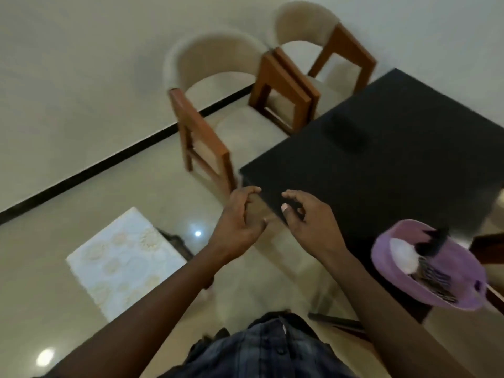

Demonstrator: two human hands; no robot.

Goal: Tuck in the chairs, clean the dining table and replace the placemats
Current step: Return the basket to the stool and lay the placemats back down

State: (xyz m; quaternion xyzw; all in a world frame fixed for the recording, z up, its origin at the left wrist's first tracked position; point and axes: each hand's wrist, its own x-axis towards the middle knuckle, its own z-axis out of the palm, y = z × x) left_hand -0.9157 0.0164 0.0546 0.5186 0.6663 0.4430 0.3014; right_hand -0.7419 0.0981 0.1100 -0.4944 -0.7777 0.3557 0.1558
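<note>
A black dining table (381, 165) fills the right of the head view, its near corner pointing toward me. Two beige cushioned chairs with brown wooden frames stand along its far side: the nearer chair (218, 115) is partly out from the table, the farther chair (324, 50) sits beside it. My left hand (240, 214) hovers just off the table's corner, fingers loosely curled, holding nothing. My right hand (302, 219) hangs over the corner edge, fingers relaxed and empty. The image is motion-blurred.
A purple bowl (425, 263) with a white cloth and dark utensils sits on the table's right edge. A low table under a white patterned cloth (122, 257) stands on the glossy floor at my left. A white wall with a black skirting strip (109, 159) runs behind the chairs.
</note>
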